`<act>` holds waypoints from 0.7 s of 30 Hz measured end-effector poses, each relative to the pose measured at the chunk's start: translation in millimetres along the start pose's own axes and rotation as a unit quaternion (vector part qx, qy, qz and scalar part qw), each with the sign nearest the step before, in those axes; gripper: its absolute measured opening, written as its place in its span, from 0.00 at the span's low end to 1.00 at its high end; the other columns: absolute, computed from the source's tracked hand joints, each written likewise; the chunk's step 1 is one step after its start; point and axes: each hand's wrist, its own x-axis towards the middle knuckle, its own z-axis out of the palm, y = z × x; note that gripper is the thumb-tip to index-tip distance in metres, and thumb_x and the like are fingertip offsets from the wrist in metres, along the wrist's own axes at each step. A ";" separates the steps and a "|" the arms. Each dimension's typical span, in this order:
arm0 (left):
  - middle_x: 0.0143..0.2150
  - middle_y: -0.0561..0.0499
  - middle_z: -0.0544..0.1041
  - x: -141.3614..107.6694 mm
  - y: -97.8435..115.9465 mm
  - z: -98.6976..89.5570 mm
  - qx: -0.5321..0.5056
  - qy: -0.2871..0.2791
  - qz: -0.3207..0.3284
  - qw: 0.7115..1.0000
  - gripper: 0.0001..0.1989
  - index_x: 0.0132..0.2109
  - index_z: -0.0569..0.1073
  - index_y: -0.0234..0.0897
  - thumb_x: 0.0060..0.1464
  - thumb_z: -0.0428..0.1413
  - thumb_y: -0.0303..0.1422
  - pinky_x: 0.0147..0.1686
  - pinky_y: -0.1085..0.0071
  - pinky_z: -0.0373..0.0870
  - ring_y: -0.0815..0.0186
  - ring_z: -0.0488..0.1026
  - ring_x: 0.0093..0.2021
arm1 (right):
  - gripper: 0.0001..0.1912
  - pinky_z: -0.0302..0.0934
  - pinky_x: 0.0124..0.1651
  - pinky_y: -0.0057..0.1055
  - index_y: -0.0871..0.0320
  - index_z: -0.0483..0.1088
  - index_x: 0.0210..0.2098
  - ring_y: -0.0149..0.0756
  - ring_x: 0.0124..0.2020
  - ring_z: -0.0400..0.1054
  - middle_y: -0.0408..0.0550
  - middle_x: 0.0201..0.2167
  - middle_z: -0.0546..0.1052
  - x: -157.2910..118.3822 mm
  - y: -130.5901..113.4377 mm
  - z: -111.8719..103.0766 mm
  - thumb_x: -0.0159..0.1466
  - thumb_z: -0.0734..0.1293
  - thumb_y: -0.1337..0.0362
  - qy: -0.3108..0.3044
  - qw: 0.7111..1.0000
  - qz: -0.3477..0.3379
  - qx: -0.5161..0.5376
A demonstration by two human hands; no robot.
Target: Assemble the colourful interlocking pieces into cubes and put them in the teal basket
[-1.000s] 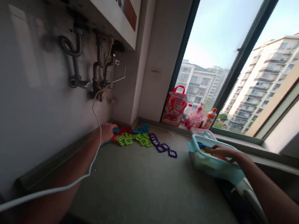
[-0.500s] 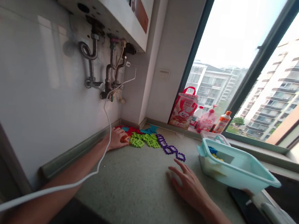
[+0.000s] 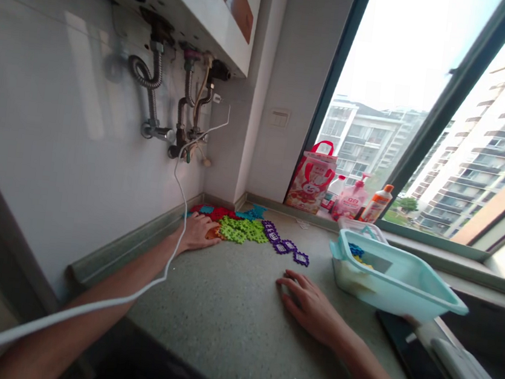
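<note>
At the far left of the counter, my left hand (image 3: 199, 233) is over some orange gear-edged tiles (image 3: 215, 232), its thumb and fingers around them and partly hiding them. Close by lie green gear-edged tiles (image 3: 242, 231), with red tiles (image 3: 221, 213) and blue tiles (image 3: 253, 212) behind. Several purple tiles (image 3: 281, 247) with white markings trail off to the right. My right hand (image 3: 306, 302) rests on the bare counter in front of the purple tiles, fingers stretched out, with nothing in it.
A pale teal plastic tub (image 3: 397, 282) with blue and yellow pieces stands on the right. A dark flat object (image 3: 419, 363) lies in front of it. Bottles (image 3: 350, 200) and a pink bag (image 3: 312, 181) line the window. A white cable (image 3: 140, 291) hangs across my left arm.
My right hand has lowered onto the counter and its fingers have come closer together. My left hand stays by the orange tiles. The view has shifted slightly.
</note>
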 end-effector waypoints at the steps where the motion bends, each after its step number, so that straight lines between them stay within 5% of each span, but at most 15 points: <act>1: 0.49 0.42 0.82 0.1 4.8 -2.5 -0.002 -0.001 0.012 1.000 0.30 0.58 0.79 0.42 0.62 0.53 0.59 0.54 0.56 0.61 0.51 0.75 0.51 | 0.22 0.62 0.69 0.52 0.50 0.73 0.63 0.51 0.66 0.67 0.57 0.67 0.70 -1.1 1.3 -0.3 0.73 0.60 0.55 -0.002 1.000 -0.003 0.001; 10: 0.57 0.43 0.77 1.5 59.1 -15.4 -0.109 -0.037 0.111 0.987 0.33 0.63 0.76 0.44 0.61 0.54 0.61 0.58 0.57 0.65 0.51 0.73 0.56 | 0.21 0.63 0.67 0.52 0.50 0.73 0.63 0.52 0.64 0.68 0.57 0.66 0.71 -7.6 5.6 -4.6 0.72 0.63 0.57 0.012 1.000 -0.020 0.021; 21: 0.60 0.43 0.76 -3.6 146.9 -30.8 -0.223 -0.052 0.278 0.933 0.32 0.67 0.71 0.48 0.61 0.58 0.56 0.66 0.53 0.63 0.50 0.71 0.61 | 0.31 0.61 0.69 0.51 0.55 0.64 0.69 0.51 0.66 0.66 0.56 0.66 0.71 -2.0 5.4 -4.7 0.68 0.68 0.60 0.048 0.998 -0.015 0.046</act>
